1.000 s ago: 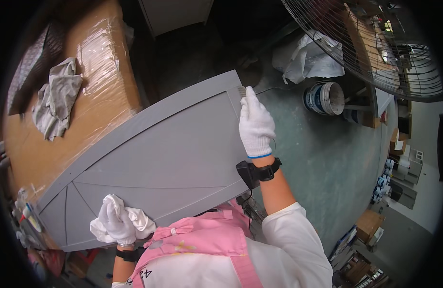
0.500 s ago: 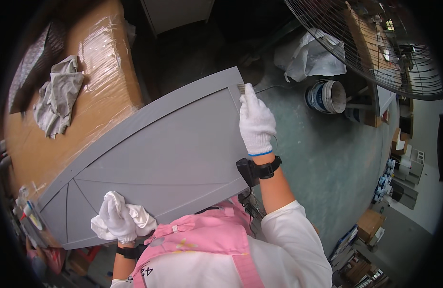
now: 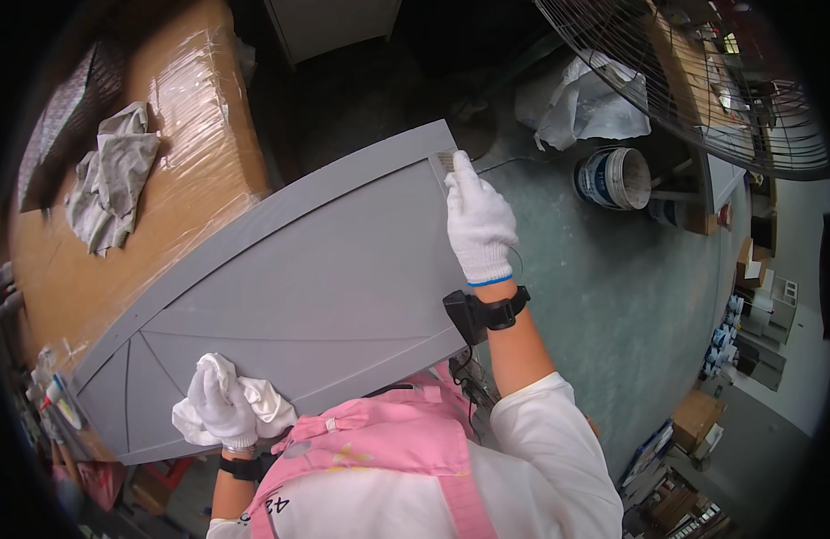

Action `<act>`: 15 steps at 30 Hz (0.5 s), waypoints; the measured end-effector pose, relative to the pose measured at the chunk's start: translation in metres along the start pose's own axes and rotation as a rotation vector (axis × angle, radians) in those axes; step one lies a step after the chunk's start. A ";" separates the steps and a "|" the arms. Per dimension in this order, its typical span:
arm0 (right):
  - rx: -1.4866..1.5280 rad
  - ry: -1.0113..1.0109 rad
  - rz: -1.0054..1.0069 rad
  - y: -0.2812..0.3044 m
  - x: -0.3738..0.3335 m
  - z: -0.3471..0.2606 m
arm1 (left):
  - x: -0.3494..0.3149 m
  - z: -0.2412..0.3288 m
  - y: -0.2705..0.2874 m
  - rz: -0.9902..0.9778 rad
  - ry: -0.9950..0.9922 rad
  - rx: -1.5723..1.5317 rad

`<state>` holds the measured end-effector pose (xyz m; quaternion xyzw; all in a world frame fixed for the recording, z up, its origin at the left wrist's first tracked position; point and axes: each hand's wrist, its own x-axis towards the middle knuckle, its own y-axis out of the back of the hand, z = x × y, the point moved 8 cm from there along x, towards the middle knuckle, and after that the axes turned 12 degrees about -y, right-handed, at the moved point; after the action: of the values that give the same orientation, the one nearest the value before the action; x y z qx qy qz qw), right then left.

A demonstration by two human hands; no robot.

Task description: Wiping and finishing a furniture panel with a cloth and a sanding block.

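Note:
A large grey panel, with raised border strips and thin diagonal lines, lies in front of me. My right hand, in a white knit glove, is closed at the panel's far right corner. From its fingertips juts what looks like a small flat brush with pale bristles, lying on the border strip; its handle is hidden in the glove. My left hand, also gloved, grips a crumpled white cloth at the panel's near left edge.
On the left, a plastic-wrapped cardboard surface carries a grey rag. A paint bucket and a white plastic bag are on the green floor. A large wire fan cage reaches in at the upper right.
My right hand and the brush have shifted slightly away from me and left along the panel's right end. The left hand keeps its grip on the cloth, nearly still.

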<state>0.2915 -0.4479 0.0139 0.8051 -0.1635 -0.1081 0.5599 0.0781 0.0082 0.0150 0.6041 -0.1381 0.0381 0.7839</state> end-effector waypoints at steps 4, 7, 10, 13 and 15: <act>-0.035 -0.064 -0.003 0.000 0.002 0.000 | 0.004 0.005 0.003 0.017 -0.027 -0.005; 0.060 0.066 0.002 -0.001 -0.002 0.000 | 0.006 0.008 0.004 -0.012 -0.012 -0.008; 0.107 0.017 0.042 0.001 -0.004 0.001 | 0.004 0.004 0.003 -0.011 -0.009 0.003; 0.067 -0.018 0.004 0.001 -0.001 -0.001 | 0.004 0.005 0.002 -0.022 0.015 -0.003; 0.098 0.009 -0.034 0.002 0.000 0.001 | 0.004 0.005 0.002 -0.036 0.034 -0.002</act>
<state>0.2910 -0.4491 0.0154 0.8348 -0.1523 -0.1057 0.5184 0.0810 0.0040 0.0190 0.6048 -0.1141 0.0342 0.7874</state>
